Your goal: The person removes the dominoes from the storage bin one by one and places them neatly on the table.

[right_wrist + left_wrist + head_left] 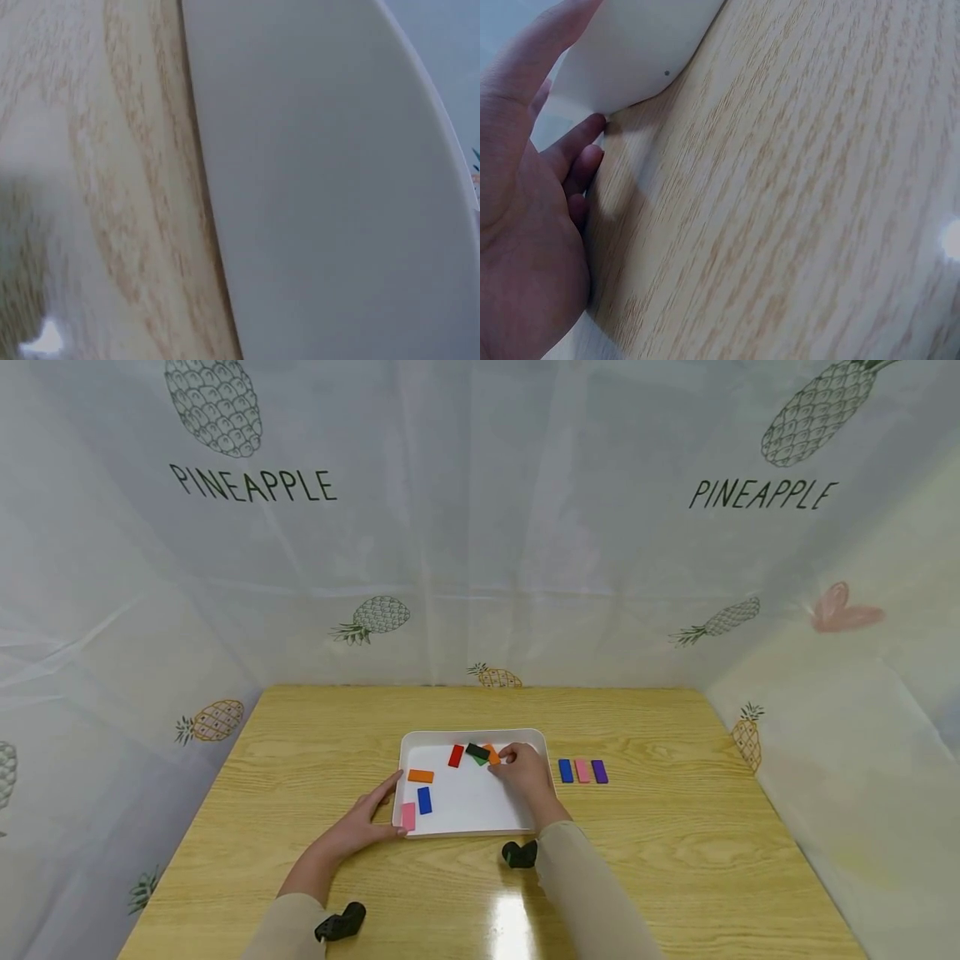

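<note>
A shallow white tray (476, 810) holds several small flat coloured blocks. My left hand (360, 827) spans its near left corner, fingers against the left wall and thumb at the front edge; in the left wrist view the fingers (577, 150) touch the tray wall (641, 52). My right hand (528, 777) reaches over the tray's right part, thumb and index fingertips at the end of an orange block (492, 755); I cannot tell whether they pinch it. Beside that, a black block (477, 751) lies across a green block (480, 761). The right wrist view shows no hand.
Inside the tray also lie a red block (455, 756), a second orange block (421, 776), a blue block (424, 800) and a pink block (408, 816). Right of the tray, blue (566, 771), pink (582, 771) and purple (599, 772) blocks stand in a row on the wooden table (675, 860).
</note>
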A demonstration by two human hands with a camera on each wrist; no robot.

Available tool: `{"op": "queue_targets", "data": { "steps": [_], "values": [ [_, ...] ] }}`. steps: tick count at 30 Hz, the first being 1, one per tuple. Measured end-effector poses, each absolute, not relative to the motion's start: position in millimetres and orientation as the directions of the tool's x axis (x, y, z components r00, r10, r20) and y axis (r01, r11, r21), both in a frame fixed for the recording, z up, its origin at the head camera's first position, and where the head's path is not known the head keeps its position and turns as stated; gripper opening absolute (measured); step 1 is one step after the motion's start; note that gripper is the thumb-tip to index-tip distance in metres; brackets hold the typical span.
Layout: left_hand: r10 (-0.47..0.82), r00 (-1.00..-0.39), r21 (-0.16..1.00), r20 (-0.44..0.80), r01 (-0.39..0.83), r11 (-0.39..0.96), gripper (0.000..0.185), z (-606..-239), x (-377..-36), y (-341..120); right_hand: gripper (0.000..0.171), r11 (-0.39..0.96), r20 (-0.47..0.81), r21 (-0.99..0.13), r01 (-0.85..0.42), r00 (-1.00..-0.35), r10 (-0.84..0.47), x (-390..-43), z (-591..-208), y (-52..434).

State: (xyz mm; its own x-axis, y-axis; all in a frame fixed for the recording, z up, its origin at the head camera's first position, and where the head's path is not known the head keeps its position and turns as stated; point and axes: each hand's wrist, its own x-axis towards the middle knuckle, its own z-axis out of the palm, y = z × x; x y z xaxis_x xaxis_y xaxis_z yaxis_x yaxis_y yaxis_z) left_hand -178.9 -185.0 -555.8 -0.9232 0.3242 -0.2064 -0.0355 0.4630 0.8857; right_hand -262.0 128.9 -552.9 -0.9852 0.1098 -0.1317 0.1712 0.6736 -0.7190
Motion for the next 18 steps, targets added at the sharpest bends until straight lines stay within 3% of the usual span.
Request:
{"op": "queue_targets", "data": {
  "steps": [18],
  "values": [
    [0.338,-0.921,0.878,-0.195,-0.010,0.479,0.098,-552.8,-179.5,-184.3,0.017,0.566,-0.173,-0.803,0.186,-0.982,0.076,-262.4,-553.3,137.2]
  ]
}}
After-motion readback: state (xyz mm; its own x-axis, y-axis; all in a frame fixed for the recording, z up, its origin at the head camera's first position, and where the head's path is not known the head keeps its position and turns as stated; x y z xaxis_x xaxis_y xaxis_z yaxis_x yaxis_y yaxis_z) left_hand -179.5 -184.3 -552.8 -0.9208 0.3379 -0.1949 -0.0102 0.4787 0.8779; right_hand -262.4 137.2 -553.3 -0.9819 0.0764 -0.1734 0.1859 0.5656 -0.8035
